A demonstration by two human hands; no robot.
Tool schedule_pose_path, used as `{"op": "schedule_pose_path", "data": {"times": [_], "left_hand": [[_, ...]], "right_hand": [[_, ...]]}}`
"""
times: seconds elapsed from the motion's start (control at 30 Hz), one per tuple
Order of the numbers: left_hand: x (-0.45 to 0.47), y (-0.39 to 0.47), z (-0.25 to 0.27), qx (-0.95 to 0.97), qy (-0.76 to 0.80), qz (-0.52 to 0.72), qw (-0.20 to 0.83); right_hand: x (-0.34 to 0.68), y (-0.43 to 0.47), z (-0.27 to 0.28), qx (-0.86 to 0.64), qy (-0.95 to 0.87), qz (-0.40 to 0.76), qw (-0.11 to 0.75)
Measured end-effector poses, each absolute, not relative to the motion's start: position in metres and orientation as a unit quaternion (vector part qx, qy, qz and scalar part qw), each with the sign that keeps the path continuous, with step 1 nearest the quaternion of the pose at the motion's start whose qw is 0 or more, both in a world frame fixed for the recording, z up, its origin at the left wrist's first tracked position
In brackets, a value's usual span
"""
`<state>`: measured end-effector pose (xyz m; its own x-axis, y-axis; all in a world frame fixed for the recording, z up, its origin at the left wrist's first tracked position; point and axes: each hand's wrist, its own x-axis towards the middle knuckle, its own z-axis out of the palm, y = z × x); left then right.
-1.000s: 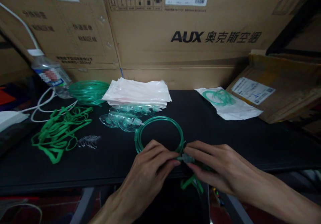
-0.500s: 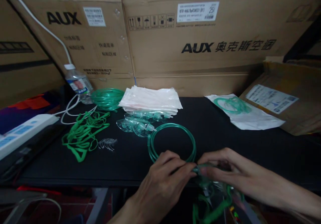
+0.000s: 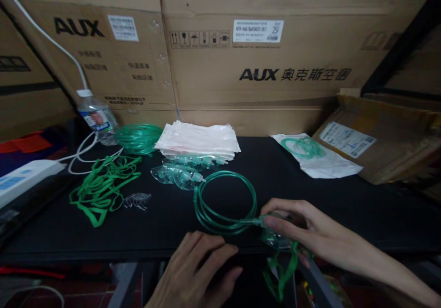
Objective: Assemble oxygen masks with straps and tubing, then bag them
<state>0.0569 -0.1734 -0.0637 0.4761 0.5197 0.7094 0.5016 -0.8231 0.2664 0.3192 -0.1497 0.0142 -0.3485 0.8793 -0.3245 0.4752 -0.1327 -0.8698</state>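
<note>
My right hand (image 3: 301, 223) pinches a clear green oxygen mask (image 3: 275, 240) at the table's front edge. A green elastic strap (image 3: 287, 273) dangles from that mask below the edge. Coiled green tubing (image 3: 220, 228) lies flat on the table, its end running to the mask's connector under my right fingers. To the left, my left hand (image 3: 203, 269) is empty at the front edge, fingers bent and apart, just below the coil. Behind the coil rest several more clear masks (image 3: 179, 175). Thin metal strips (image 3: 138, 201) and a heap of green straps (image 3: 99, 193) lie farther left.
A stack of white pouches (image 3: 198, 139) and a larger tubing coil (image 3: 139, 139) sit at the back. On the right, a white pouch (image 3: 334, 169) lies against an open carton (image 3: 389, 147). A bottle (image 3: 99, 119) and power strip (image 3: 31, 179) occupy the left.
My left hand has let go of the tubing joint and drawn back left and down, fingers spreading. My right hand still holds the mask. The whole view has shifted slightly.
</note>
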Motion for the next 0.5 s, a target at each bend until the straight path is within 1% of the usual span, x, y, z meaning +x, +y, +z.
{"op": "schedule_pose_path", "data": {"times": [0.1, 0.17, 0.23, 0.3, 0.4, 0.5], "left_hand": [[0.057, -0.168, -0.060, 0.847, 0.331, 0.416, -0.015], [0.059, -0.162, -0.053, 0.845, 0.349, 0.404, -0.038], [0.060, -0.155, -0.045, 0.857, 0.366, 0.360, -0.047], [0.062, -0.151, -0.040, 0.873, 0.381, 0.302, -0.030], [0.066, -0.148, -0.040, 0.892, 0.387, 0.232, 0.026], [0.070, -0.147, -0.043, 0.897, 0.382, 0.212, 0.069]], "right_hand": [[0.321, -0.152, 0.012, -0.546, -0.663, 0.474, 0.191], [0.323, -0.153, 0.009, -0.544, -0.710, 0.398, 0.205], [0.328, -0.155, 0.006, -0.539, -0.748, 0.324, 0.215], [0.335, -0.154, 0.001, -0.524, -0.782, 0.263, 0.212], [0.346, -0.148, -0.005, -0.462, -0.847, 0.152, 0.213], [0.349, -0.140, -0.001, -0.382, -0.899, 0.017, 0.213]]}}
